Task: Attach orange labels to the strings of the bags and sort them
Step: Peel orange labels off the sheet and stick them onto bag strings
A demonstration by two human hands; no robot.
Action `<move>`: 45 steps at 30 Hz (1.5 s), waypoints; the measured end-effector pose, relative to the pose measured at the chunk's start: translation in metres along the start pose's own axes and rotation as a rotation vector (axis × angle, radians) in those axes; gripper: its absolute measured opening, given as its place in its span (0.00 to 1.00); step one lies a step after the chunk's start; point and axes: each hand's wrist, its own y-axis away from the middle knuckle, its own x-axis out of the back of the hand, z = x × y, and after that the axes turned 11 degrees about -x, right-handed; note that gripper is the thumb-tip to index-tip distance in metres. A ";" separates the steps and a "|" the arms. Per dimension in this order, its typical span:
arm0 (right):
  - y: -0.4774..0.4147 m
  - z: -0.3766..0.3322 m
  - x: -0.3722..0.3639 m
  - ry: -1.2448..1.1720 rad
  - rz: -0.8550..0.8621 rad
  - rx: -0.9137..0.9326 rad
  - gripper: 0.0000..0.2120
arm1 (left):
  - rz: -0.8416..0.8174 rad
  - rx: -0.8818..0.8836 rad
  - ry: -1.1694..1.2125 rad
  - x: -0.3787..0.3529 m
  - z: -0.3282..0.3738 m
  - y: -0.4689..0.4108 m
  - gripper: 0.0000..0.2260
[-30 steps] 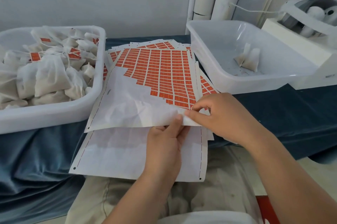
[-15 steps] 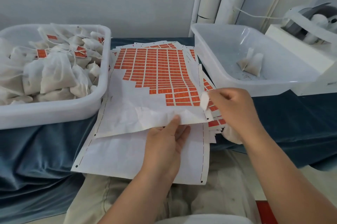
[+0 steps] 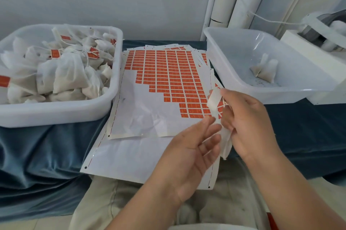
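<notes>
My right hand (image 3: 249, 123) pinches a peeled label (image 3: 213, 98), its white back facing me, against a thin string. A small white bag (image 3: 225, 145) hangs from the same hand, mostly hidden behind my fingers. My left hand (image 3: 191, 155) is open, palm up, fingers apart, just left of the hanging bag and holding nothing. A sheet of orange labels (image 3: 168, 80) lies flat in front of my hands; its lower left part is bare backing paper.
The white bin (image 3: 56, 110) on the left holds several white bags with orange labels on their strings. In the white bin (image 3: 234, 72) on the right lies one bag (image 3: 265, 69). More label sheets are stacked under the top one. A blue cloth covers the table.
My right hand peeled a label off the sheet's lower right corner and lifted it. My left hand let go of the sheet, which dropped flat, and opened beside the bag.
</notes>
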 end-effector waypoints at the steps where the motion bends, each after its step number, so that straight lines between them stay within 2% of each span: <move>1: 0.002 0.002 -0.003 -0.041 -0.022 -0.017 0.14 | -0.004 -0.033 0.006 0.000 0.002 0.000 0.19; 6: 0.012 0.006 -0.018 -0.077 -0.070 -0.047 0.18 | -0.001 -0.051 0.137 -0.001 0.004 0.004 0.09; 11: 0.017 0.001 -0.021 0.006 -0.049 -0.063 0.16 | 0.081 -0.145 0.161 -0.002 0.011 0.007 0.10; 15: 0.018 0.001 -0.021 0.073 -0.102 -0.074 0.16 | 0.104 -0.287 -0.008 0.000 0.021 0.007 0.06; 18: 0.016 0.004 -0.019 0.201 -0.175 -0.056 0.20 | 0.158 -0.467 -0.122 0.007 0.034 0.004 0.08; 22: 0.016 0.001 -0.014 0.232 -0.259 0.016 0.10 | 0.222 -0.606 -0.234 0.019 0.054 0.001 0.07; 25: 0.018 -0.003 -0.013 0.278 -0.261 0.076 0.11 | 0.228 -0.617 -0.383 0.024 0.062 -0.001 0.07; 27: 0.018 -0.006 -0.013 0.285 -0.281 0.108 0.07 | 0.209 -0.593 -0.455 0.026 0.063 -0.003 0.08; 31: 0.021 -0.014 -0.012 0.321 -0.285 0.115 0.17 | 0.174 -0.541 -0.544 0.028 0.058 -0.005 0.07; 35: 0.024 -0.017 -0.009 0.319 -0.280 0.168 0.09 | 0.122 -0.497 -0.636 0.027 0.054 -0.005 0.08; 40: 0.029 -0.020 -0.008 0.345 -0.257 0.252 0.08 | 0.059 -0.498 -0.656 0.025 0.053 -0.003 0.09; 45: 0.034 -0.020 -0.010 0.511 -0.266 0.349 0.11 | -0.058 -0.571 -0.576 0.025 0.048 -0.005 0.07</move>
